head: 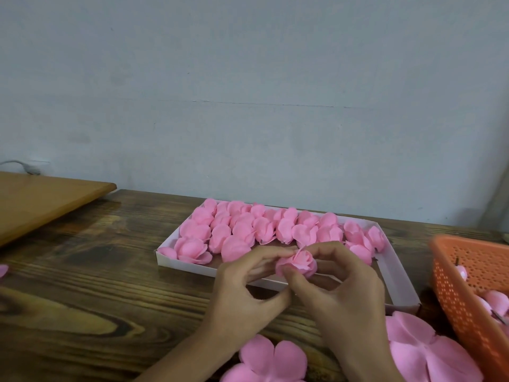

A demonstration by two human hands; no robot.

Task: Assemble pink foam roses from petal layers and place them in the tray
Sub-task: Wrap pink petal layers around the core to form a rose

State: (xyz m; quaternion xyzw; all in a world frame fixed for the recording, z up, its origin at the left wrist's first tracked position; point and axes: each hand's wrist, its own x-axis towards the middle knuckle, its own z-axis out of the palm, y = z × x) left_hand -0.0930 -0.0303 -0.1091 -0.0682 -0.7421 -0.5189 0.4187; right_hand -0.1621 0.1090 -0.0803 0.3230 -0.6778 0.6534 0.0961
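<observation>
While they meet over the near edge of the white tray (187,264), the left hand (248,288) and right hand (344,293) both pinch one little pink rose (296,263) at the fingertips. Its soft matte petals cup a curled centre, same as the finished roses (248,230) packed in the tray.

The orange basket (451,293) runs off the right edge, flat petal layers (271,359) off the bottom.

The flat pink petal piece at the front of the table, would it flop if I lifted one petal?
Probably yes: the petal piece looks thin and lies flat, so it would likely droop and weigh little. The rose shows such petals curl without cracking, so it is probably soft, not brittle.
</observation>
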